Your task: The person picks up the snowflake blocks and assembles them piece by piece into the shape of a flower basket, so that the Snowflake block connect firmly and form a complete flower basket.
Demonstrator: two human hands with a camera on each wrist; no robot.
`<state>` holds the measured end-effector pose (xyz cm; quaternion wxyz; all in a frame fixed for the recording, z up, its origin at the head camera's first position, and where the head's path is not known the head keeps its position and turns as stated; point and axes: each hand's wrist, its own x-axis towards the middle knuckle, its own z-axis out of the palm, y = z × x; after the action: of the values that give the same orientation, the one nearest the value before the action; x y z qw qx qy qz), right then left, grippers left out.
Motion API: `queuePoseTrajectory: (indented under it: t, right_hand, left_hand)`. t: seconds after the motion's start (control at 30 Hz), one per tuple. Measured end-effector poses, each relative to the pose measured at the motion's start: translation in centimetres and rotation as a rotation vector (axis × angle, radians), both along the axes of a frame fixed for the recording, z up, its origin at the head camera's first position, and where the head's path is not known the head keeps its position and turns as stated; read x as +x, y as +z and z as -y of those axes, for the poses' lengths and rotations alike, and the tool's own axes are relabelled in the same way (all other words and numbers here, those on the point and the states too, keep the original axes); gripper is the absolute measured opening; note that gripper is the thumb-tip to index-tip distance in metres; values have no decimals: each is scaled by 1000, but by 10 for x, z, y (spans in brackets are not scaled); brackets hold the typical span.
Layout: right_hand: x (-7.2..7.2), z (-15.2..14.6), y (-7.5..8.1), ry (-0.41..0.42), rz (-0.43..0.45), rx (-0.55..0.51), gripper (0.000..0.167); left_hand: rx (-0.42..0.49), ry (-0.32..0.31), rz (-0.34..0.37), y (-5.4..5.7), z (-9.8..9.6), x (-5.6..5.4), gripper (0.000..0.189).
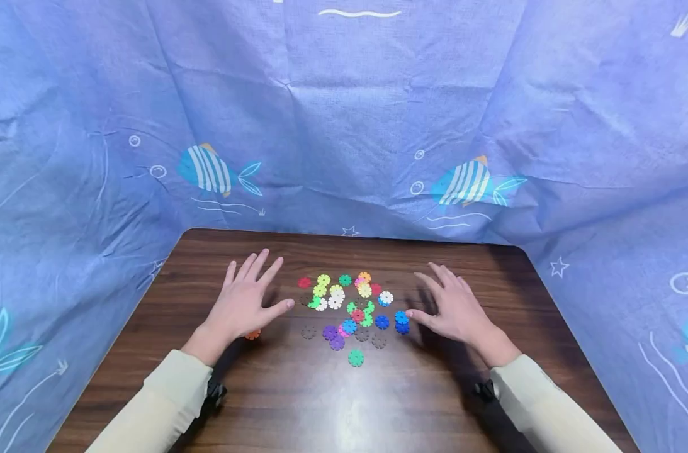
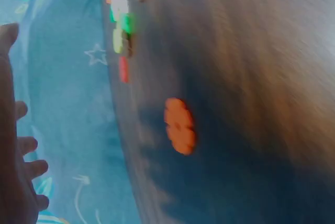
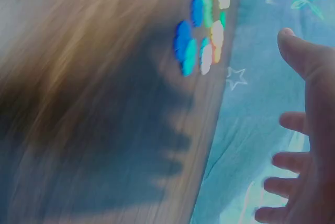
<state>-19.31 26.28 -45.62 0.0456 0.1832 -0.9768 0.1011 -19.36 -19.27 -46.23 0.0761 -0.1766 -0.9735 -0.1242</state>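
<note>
Several small notched plastic discs in many colours lie in a loose group mid-table, among them a red disc (image 1: 304,282), a purple disc (image 1: 337,342) and a green disc (image 1: 356,358). To the left of the group, my left hand (image 1: 242,305) hovers above the table with fingers spread, holding nothing. An orange disc (image 2: 180,126) lies on the wood below it, partly hidden by that hand in the head view. My right hand (image 1: 454,311) is held over the right side, fingers extended and nothing in them. Its thumb appears near two blue discs (image 1: 402,328).
The dark wood-grain table (image 1: 298,409) has rounded far corners. A blue cloth (image 1: 344,126) printed with fish hangs behind it and along both sides. Both hands cast shadows on the wood.
</note>
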Motion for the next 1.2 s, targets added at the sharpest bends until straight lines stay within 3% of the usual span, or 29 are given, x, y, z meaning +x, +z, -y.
queuePoseTrajectory:
  t: [0.13,0.27,0.47,0.67,0.93,1.2]
  right_hand:
    - [-4,11,5,24,53,-79,84]
    - [-12,21,4,45,86,-152,73]
    - [-31,30,-13,99,135,-227,47]
    - [-44,36,-29,92,210,-277,38]
    - [-56,40,-43,58,231,-297,34]
    - [-57,42,-45,16,264,-312,31]
  left_hand:
    - [104,-17,-14,8,-12,-4,90]
    - [203,-44,42,8,-23,-10,80]
    - [297,-69,146,-3,-31,-23,56]
    - [356,-96,197,-20,-42,-34,40]
    - [286,-145,195,-37,-60,-42,37]
    - [202,-171,167,-40,-62,-39,32]
